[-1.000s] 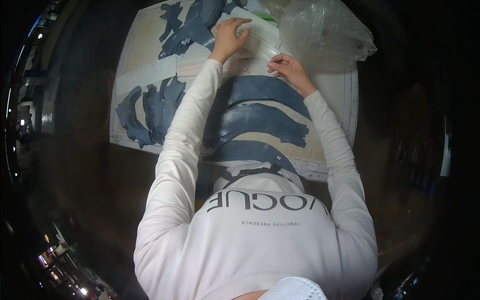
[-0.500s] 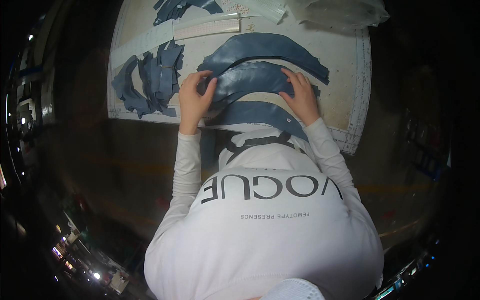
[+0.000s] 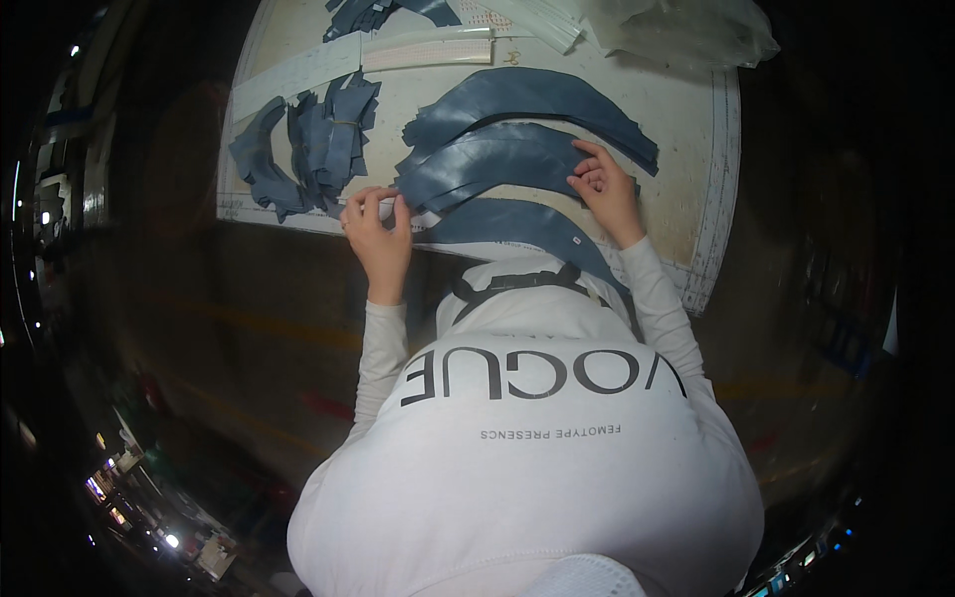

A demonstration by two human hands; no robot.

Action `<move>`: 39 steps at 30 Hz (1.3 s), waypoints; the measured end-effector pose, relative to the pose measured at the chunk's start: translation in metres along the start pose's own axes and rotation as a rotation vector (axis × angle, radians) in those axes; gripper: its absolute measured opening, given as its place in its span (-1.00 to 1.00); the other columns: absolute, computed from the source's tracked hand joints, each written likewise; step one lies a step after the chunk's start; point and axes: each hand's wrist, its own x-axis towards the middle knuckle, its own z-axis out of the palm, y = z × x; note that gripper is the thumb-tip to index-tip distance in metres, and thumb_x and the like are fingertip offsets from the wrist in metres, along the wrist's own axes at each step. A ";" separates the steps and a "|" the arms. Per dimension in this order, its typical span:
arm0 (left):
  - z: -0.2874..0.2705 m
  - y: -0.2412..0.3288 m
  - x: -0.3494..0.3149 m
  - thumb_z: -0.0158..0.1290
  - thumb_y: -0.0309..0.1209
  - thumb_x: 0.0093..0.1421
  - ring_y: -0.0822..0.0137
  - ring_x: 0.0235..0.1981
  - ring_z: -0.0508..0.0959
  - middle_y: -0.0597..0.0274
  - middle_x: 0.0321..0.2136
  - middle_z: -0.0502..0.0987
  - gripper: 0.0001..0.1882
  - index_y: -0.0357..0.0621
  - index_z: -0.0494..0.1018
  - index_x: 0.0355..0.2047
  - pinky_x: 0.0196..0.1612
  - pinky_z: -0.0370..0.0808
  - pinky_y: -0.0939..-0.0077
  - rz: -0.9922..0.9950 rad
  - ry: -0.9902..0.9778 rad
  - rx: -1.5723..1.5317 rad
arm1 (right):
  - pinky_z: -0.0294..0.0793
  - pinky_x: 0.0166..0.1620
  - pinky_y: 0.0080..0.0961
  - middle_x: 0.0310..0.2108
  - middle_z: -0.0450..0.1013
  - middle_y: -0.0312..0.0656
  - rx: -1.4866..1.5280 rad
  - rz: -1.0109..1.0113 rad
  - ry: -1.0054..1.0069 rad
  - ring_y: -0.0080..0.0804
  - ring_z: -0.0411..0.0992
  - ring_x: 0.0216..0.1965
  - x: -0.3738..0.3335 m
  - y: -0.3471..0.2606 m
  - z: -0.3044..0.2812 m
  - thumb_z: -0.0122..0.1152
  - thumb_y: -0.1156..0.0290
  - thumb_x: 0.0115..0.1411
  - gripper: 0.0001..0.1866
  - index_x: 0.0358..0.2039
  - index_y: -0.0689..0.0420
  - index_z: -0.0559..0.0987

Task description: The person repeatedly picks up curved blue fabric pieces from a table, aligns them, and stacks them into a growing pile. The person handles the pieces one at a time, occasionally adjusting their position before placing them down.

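Three sets of curved blue pieces of smooth, leather-like sheet lie in arcs before me: a far stack, a middle stack and a near piece with a small white label. At the left end of the middle stack, my left hand has its fingers bent, thumb and forefinger close together on the tip of a piece. My right hand rests on that stack's right part, forefinger stretched out and the other fingers partly curled.
Tied bundles of blue pieces lie on the left of the white board table. Further off are more blue pieces, a pale strip with a clear cover and a clear plastic bag.
My left hand has moved left and nearer to me, from the top of the middle stack to its left end, its fingers drawing in. My right hand stays near its place.
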 end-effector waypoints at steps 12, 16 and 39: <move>0.106 0.036 0.010 -0.08 -0.34 0.36 0.15 0.09 0.48 -0.04 0.02 0.48 -0.71 -0.25 0.36 -0.01 0.20 0.40 0.17 -0.685 -0.877 -2.350 | 0.36 -0.15 -0.79 -0.16 0.39 -0.18 0.438 0.046 -0.164 -0.72 0.35 -0.32 -0.015 -0.049 -0.036 0.21 0.69 0.09 -0.33 0.23 0.12 0.27; 0.085 0.034 0.016 -0.20 -0.23 0.41 0.11 0.11 0.47 0.04 0.06 0.46 -0.62 -0.17 0.30 0.12 0.23 0.33 -0.02 -0.599 -0.711 -2.205 | 0.35 -0.16 -0.81 -0.20 0.44 -0.18 0.389 0.012 -0.137 -0.73 0.34 -0.34 -0.016 -0.042 -0.049 0.18 0.69 0.10 -0.31 0.26 0.10 0.24; 0.045 0.062 0.013 -0.43 -0.04 0.43 -0.05 0.33 0.12 0.07 0.31 0.09 -0.51 0.40 -0.01 0.35 0.28 0.18 -0.16 -0.558 -0.600 -2.329 | 0.36 -0.08 -0.71 -0.30 0.52 -0.21 0.442 0.047 0.026 -0.63 0.42 -0.24 -0.027 -0.021 -0.043 0.22 0.64 0.13 -0.44 0.15 0.14 0.30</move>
